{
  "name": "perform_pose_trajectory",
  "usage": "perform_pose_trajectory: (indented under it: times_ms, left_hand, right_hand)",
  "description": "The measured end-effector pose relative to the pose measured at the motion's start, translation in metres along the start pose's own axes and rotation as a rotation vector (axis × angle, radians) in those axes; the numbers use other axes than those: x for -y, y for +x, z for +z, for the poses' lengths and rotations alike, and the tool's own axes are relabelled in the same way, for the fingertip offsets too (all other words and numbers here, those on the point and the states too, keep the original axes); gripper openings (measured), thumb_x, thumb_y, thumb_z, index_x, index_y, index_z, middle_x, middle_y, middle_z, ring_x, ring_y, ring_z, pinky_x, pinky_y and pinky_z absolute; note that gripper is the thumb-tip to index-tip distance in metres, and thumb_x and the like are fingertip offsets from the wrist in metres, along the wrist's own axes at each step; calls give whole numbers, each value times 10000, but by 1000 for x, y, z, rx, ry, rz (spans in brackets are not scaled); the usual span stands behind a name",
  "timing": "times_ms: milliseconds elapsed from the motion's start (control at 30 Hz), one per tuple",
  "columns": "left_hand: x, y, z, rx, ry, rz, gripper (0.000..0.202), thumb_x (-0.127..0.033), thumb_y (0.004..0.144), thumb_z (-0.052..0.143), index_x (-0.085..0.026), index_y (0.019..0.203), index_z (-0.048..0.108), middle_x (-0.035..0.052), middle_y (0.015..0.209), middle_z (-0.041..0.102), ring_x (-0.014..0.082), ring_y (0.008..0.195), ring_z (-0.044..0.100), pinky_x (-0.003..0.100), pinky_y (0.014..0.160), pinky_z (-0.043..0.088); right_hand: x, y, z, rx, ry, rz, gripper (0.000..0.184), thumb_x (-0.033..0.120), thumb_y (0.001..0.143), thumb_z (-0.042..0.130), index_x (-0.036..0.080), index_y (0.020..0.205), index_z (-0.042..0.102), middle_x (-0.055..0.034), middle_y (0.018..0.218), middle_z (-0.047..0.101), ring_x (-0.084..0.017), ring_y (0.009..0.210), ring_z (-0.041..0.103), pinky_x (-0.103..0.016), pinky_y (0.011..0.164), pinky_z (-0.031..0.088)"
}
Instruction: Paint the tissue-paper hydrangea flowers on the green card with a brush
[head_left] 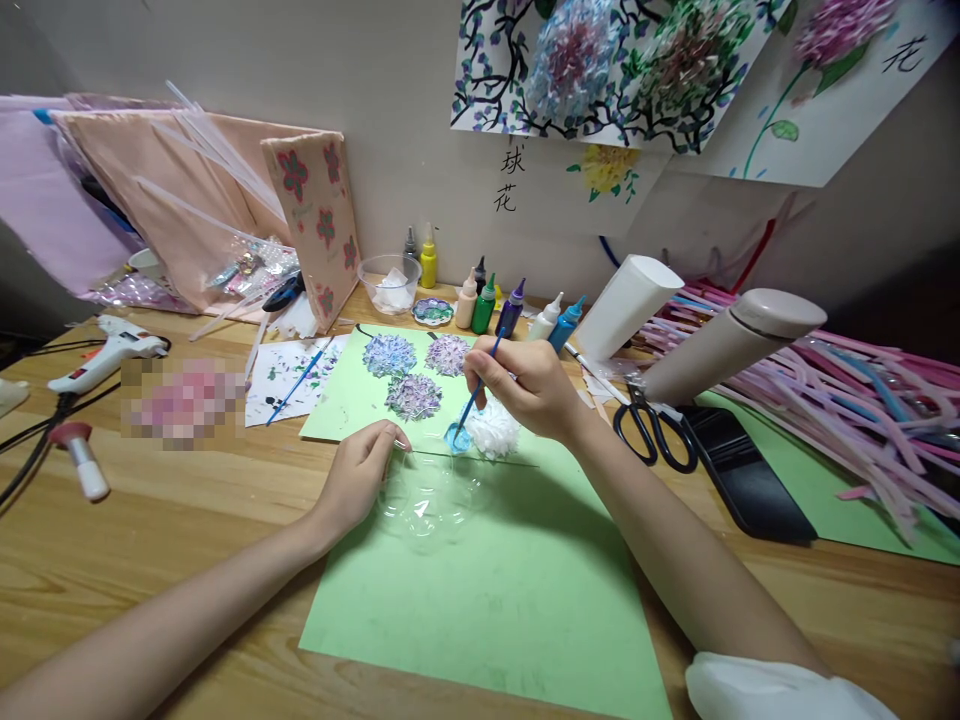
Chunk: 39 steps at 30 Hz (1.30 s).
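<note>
My right hand (pixel 529 385) grips a blue paintbrush (pixel 477 392), its tip down in light blue paint (pixel 457 438) in one well of a clear plastic palette (pixel 431 500). At the palette's left rim, the fingers of my left hand (pixel 367 465) pinch the edge. A white fluffy flower (pixel 493 430) lies just right of the blue paint, partly behind my right hand. Beyond the palette, a blue flower (pixel 389 355), a pink-purple flower (pixel 445 354) and a mauve flower (pixel 414 397) sit on light green card (pixel 330 405). Another green sheet (pixel 480 610) lies under the palette.
Paint bottles (pixel 484 305) and a clear bowl (pixel 388 285) stand along the wall. Black-handled scissors (pixel 654 430), a phone-like black object (pixel 742 470), a tumbler (pixel 739 345) and pipe cleaners (pixel 847 400) are at right. A glue gun (pixel 109 352) and a second brush (pixel 298 380) lie left.
</note>
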<state>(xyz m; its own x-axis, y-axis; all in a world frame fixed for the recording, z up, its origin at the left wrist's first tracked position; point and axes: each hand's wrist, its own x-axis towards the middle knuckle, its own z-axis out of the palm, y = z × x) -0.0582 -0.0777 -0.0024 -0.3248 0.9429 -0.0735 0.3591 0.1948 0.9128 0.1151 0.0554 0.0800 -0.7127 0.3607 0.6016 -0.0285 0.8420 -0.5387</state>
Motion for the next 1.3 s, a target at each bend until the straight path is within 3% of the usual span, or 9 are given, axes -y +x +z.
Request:
perform_pose_trajectory:
  times_ms: [600, 1000, 1300]
  left_hand:
    - [0, 0, 0, -3, 9, 5, 379, -449, 896, 371, -188, 731, 590, -72, 456, 367, 119, 433, 405, 231, 476, 329]
    - [-3, -1, 0, -9, 10, 8, 377, -443, 891, 372, -186, 718, 587, -69, 461, 372, 124, 431, 409, 242, 482, 326]
    - [-1, -1, 0, 7, 22, 4, 372, -435, 898, 369, -190, 726, 589, -73, 465, 374, 120, 431, 416, 238, 487, 331]
  right_hand:
    - [2, 2, -5, 89, -1, -21, 360, 290, 967, 399, 171, 662, 550, 23, 525, 610, -57, 474, 552, -197, 534, 403]
    - [-2, 2, -13, 48, -115, 17, 366, 362, 976, 362, 201, 702, 543, 33, 563, 629, -73, 500, 582, -226, 535, 420]
    - [0, 3, -16, 44, -13, 26, 384, 368, 955, 432, 170, 663, 582, 25, 492, 621, -51, 432, 556, -194, 463, 393]
